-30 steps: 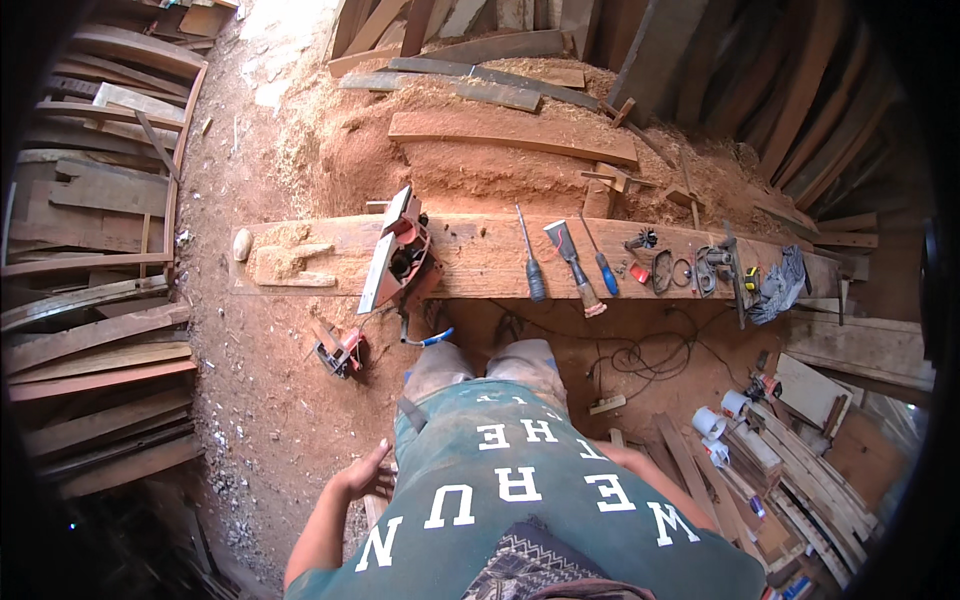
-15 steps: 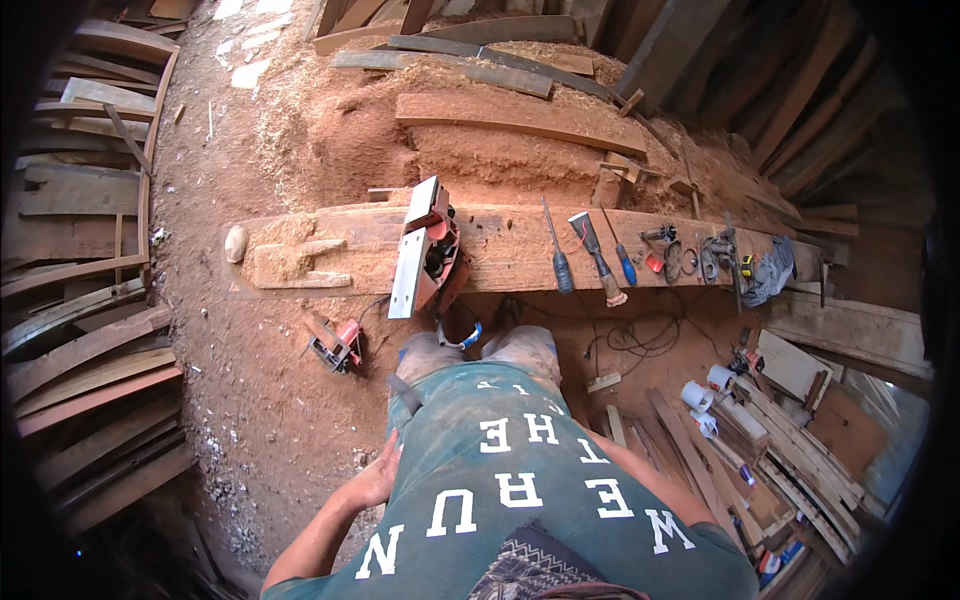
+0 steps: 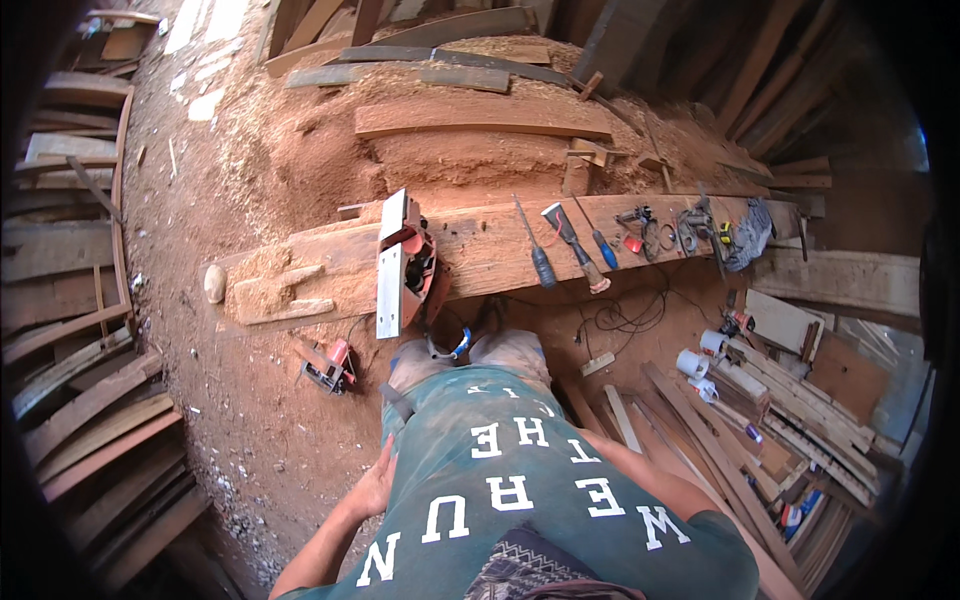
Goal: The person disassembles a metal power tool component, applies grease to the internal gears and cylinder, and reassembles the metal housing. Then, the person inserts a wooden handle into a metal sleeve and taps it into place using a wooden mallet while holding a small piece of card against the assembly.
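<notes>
My left hand (image 3: 376,480) rests against the left side of my green shirt (image 3: 460,440), its fingers lying along the cloth, partly hidden, with nothing seen in them. On the right, my forearm (image 3: 640,465) runs behind my body, and the hand there is hidden. In front of my legs is a long wooden plank bench (image 3: 480,250). A red electric planer (image 3: 425,270) lies on it, its pale metal sole turned sideways and up. Farther right on the plank are a screwdriver (image 3: 535,245), a broad chisel (image 3: 577,247), a blue-handled screwdriver (image 3: 600,240) and a grey cloth (image 3: 750,235).
A red power tool (image 3: 328,367) sits on the ground left of my legs. A black cable (image 3: 630,315) coils under the bench. Stacked boards (image 3: 90,420) line the left; more planks (image 3: 720,455) lie at right. A beam (image 3: 480,120) rests across sawdust beyond the bench.
My view has turned and shifted, so the bench now slants and its tools sit farther left in the picture. Both arms stay at my sides; nothing has been picked up.
</notes>
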A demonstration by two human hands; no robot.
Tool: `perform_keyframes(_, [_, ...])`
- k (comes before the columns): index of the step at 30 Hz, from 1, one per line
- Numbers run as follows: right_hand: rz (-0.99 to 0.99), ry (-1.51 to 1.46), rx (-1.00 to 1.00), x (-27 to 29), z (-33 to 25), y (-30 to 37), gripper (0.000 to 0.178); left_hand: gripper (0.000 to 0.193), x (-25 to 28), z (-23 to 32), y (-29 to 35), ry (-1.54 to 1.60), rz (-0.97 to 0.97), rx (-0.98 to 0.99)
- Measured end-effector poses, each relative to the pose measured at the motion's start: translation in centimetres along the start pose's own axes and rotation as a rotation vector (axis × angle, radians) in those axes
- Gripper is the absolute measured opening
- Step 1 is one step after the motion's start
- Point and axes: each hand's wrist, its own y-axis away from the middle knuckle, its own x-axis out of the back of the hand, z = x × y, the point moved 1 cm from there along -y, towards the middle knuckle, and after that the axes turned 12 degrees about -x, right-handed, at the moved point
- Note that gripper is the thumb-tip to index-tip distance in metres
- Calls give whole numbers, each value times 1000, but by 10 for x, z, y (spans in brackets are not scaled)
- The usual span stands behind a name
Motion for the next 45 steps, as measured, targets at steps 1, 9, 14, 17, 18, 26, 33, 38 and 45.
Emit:
perform_keyframes(1, [1,-7,10,0,1,-3,77,70,0,-4,-1,26,11,7])
perform_keyframes(9, [-39,-73,5,7,26,-39,86,68,5,-19,-8,113,19,-161])
perform_keyframes(14, [22,-39,-85,-10,9,-2,89,68,15,-13,-19,61,13,-27])
perform_keyframes(17, [39,-16,-97,-7,18,1,87,68,18,-4,-36,6,-8,7])
perform_keyframes(18, [41,-5,-86,-2,24,-6,86,68,18,-1,-41,-10,-14,11])
perform_keyframes(26, [16,110,-40,52,69,-63,81,69,-1,29,-105,-138,-83,29])
perform_keyframes(33, [56,4,137,118,122,-62,76,69,-77,62,-171,-235,-104,39])
perform_keyframes(38, [125,307,96,201,168,-54,76,69,-158,87,-207,-279,-71,61])
perform_keyframes(45, [173,545,299,294,184,-51,55,70,-222,114,-211,-311,-41,76])
